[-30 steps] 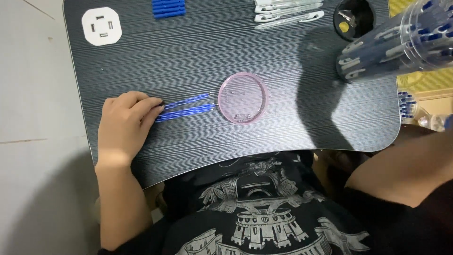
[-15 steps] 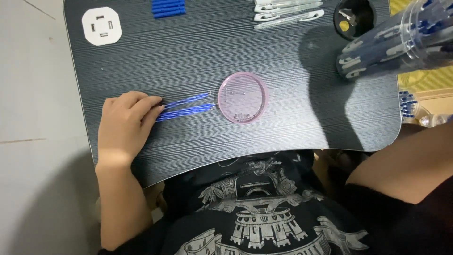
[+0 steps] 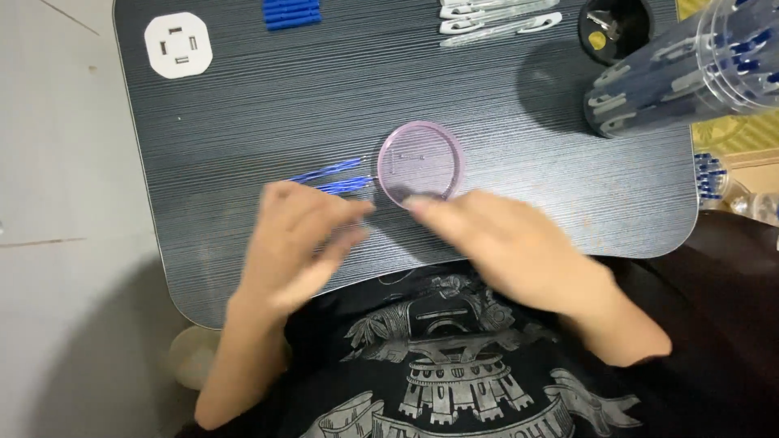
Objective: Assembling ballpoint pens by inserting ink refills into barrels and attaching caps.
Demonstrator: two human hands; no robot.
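Pink translucent lid (image 3: 419, 161); blue thin sticks (image 3: 331, 178); black striped table (image 3: 324, 97); white socket plate (image 3: 178, 45)

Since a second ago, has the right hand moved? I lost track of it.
Yes. The right hand was out of sight then; now it lies over the dark table, its fingertips at the near rim of the round pink lid.

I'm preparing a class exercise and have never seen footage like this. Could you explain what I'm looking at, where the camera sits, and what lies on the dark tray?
The camera is worn on a person's head and looks down at a dark lap table. The left hand and right hand are blurred and meet near a round pink lid; the right fingertips seem to touch its near edge. Thin blue pen refills lie beside the left hand. Further off: a stack of blue pieces, clear pen barrels, a black cup and a clear jar of pens. Whether either hand holds anything is unclear.
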